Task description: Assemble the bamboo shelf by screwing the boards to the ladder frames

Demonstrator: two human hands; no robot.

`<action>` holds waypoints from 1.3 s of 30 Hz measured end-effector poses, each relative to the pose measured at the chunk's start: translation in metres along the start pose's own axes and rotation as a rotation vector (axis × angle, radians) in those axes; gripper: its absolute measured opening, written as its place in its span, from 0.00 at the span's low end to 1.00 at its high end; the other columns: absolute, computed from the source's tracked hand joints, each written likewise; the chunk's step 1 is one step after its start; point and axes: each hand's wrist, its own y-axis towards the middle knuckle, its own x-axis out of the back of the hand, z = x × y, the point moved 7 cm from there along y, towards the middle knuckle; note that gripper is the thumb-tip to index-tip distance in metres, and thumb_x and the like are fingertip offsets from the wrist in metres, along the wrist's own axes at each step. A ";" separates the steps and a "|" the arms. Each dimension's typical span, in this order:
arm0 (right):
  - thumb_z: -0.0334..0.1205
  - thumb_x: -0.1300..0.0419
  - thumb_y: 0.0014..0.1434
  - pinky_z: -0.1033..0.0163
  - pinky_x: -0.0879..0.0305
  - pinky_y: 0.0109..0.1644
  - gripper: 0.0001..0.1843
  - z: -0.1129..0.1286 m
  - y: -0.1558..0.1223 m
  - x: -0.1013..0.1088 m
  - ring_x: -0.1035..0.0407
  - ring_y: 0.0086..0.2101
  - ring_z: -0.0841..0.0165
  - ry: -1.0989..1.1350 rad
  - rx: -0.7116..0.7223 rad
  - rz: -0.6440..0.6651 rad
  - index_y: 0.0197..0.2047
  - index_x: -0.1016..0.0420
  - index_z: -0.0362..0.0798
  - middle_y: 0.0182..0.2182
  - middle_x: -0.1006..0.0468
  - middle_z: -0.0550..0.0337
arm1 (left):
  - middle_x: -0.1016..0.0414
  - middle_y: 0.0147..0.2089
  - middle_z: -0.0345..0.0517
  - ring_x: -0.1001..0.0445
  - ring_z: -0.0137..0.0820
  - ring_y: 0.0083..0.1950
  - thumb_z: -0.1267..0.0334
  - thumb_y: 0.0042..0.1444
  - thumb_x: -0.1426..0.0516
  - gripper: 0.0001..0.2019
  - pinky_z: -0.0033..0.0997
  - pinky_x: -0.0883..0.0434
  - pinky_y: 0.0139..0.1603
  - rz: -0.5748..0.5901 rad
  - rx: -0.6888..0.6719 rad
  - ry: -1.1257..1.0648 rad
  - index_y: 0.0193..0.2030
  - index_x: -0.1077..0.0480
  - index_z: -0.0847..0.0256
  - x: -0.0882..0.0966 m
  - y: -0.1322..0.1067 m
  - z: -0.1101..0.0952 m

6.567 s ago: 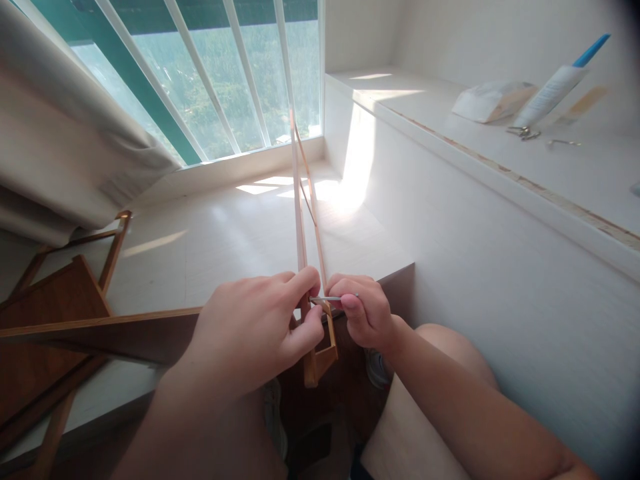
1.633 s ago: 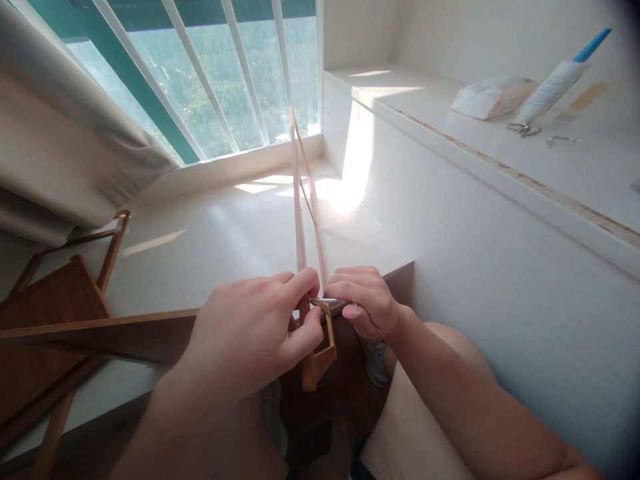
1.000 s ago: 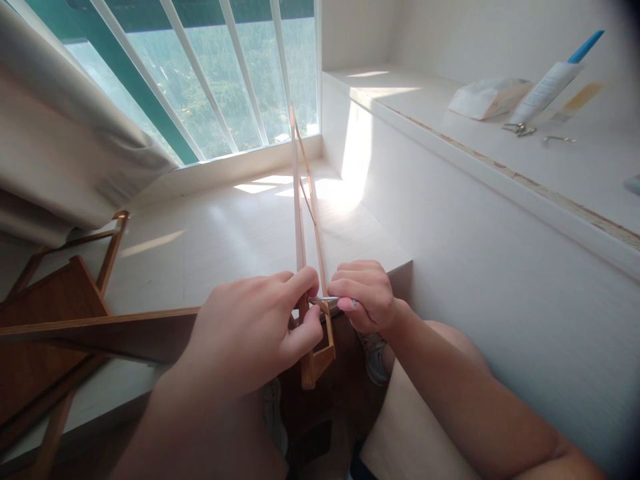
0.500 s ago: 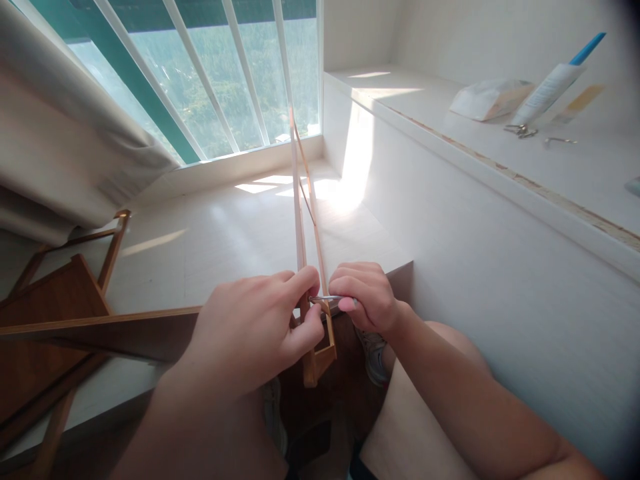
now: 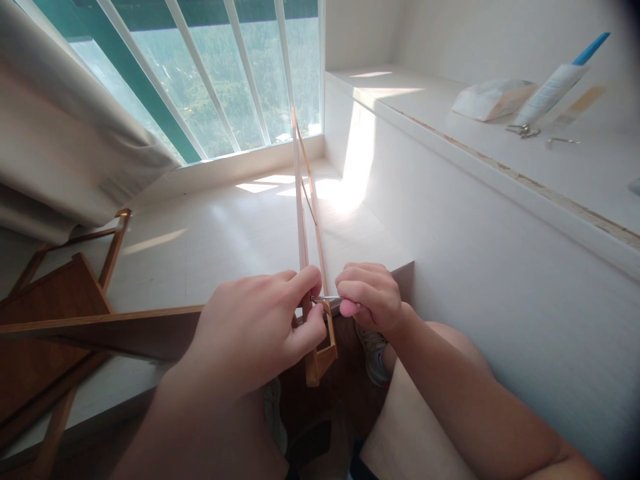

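A narrow wooden frame [image 5: 306, 220] of two long thin slats stands on edge, running from my lap up toward the window. My left hand [image 5: 250, 333] is closed around the frame's near end, thumb and fingers pinching the left slat. My right hand [image 5: 370, 297] is closed on a small metal hex key [image 5: 324, 299], whose tip meets the frame just beside my left fingertips. A brown wooden board [image 5: 100, 330] lies flat on its edge to the left, joined to the frame under my left hand.
More wooden frame parts [image 5: 55, 300] lean at the left under a beige curtain [image 5: 65, 147]. A barred window [image 5: 220, 73] is ahead. A white ledge [image 5: 500, 160] at right carries a tube [image 5: 555, 83], a bag [image 5: 493, 99] and small metal bits [image 5: 523, 131].
My right hand has shifted its fingers a little round the hex key, turning it at the frame. The left hand and the frame have stayed put.
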 end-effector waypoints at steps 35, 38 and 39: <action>0.45 0.48 0.71 0.63 0.45 0.29 0.15 -0.008 -0.018 -0.005 0.41 0.25 0.70 0.166 -0.238 -0.045 0.35 0.30 0.47 0.24 0.34 0.61 | 0.21 0.31 0.34 0.26 0.34 0.29 0.45 0.60 0.49 0.14 0.33 0.50 0.27 -0.048 0.025 -0.094 0.45 0.32 0.47 0.003 -0.004 -0.002; 0.45 0.48 0.71 0.62 0.44 0.29 0.15 -0.010 -0.024 -0.006 0.39 0.25 0.70 0.210 -0.282 -0.074 0.35 0.30 0.47 0.25 0.33 0.60 | 0.21 0.30 0.34 0.25 0.34 0.28 0.45 0.60 0.48 0.14 0.32 0.50 0.26 -0.053 0.029 -0.109 0.46 0.32 0.47 0.003 -0.005 -0.002; 0.45 0.48 0.71 0.62 0.44 0.29 0.15 -0.010 -0.026 -0.006 0.39 0.25 0.70 0.224 -0.307 -0.088 0.34 0.30 0.47 0.25 0.33 0.60 | 0.21 0.30 0.34 0.25 0.35 0.29 0.45 0.59 0.48 0.14 0.32 0.50 0.26 -0.057 0.028 -0.107 0.46 0.32 0.46 0.003 -0.005 -0.003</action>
